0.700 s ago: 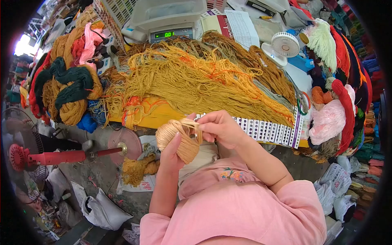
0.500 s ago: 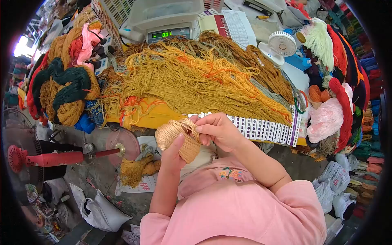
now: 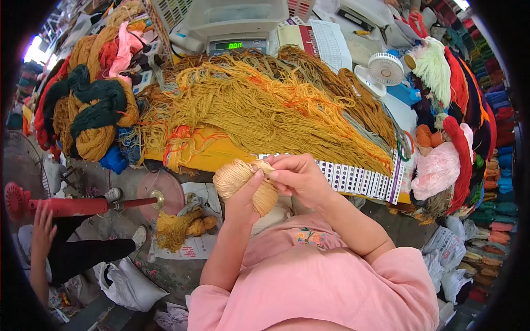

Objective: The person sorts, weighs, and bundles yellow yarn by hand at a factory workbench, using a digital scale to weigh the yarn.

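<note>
A skein of shiny beige thread [image 3: 232, 179] is held over the front edge of the table. My left hand [image 3: 243, 204] is wrapped around its lower side, with the thumb pressed against the strands. My right hand [image 3: 302, 177] pinches the upper right end of the skein, fingers close to the left thumb; the exact strands in the pinch are hidden. Just beyond both hands, a broad heap of mustard and orange yarn [image 3: 259, 118] covers the table. White punched cards [image 3: 361, 181] line the table's edge, to the right of my hands.
A digital scale [image 3: 237, 45] bearing a clear plastic bin [image 3: 234, 19] stands at the back. A small white fan [image 3: 385, 69] and scissors [image 3: 402, 149] are on the right. Lower left are a red pole fan [image 3: 72, 208], another person's hand [image 3: 41, 234] and a white sack [image 3: 132, 287].
The skein has turned slightly, and my right fingers have closed in nearer the left thumb. At left another person's hand and leg have come into view. The scale display now reads 0.00.
</note>
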A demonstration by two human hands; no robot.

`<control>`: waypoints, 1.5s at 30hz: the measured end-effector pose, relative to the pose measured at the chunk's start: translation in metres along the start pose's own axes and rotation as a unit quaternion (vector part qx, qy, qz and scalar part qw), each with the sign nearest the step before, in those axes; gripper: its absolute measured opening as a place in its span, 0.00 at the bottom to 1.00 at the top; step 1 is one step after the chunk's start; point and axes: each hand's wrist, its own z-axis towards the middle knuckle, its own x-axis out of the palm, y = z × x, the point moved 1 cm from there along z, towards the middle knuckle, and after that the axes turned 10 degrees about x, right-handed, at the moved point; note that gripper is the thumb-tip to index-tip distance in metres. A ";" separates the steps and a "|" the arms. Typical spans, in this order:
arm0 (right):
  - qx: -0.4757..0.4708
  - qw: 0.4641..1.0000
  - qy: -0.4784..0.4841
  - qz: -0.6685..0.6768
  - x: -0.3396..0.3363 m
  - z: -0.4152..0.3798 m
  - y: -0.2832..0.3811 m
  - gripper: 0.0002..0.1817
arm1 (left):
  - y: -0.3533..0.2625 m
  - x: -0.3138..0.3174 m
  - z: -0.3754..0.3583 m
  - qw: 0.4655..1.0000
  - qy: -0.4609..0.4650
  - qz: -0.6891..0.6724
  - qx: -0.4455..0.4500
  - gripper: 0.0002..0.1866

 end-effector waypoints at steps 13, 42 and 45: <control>0.251 0.955 0.152 -0.028 0.019 0.009 0.042 0.07 | -0.044 -0.058 -0.011 0.933 0.105 -0.343 -0.014 0.09; 0.213 0.876 0.432 0.022 0.017 0.173 0.373 0.12 | -0.055 -0.335 -0.195 0.884 -0.338 -0.117 0.300 0.11; -0.232 0.936 -0.182 -0.193 0.008 0.147 0.422 0.10 | -0.057 -0.289 -0.184 0.895 -0.313 -0.177 0.264 0.07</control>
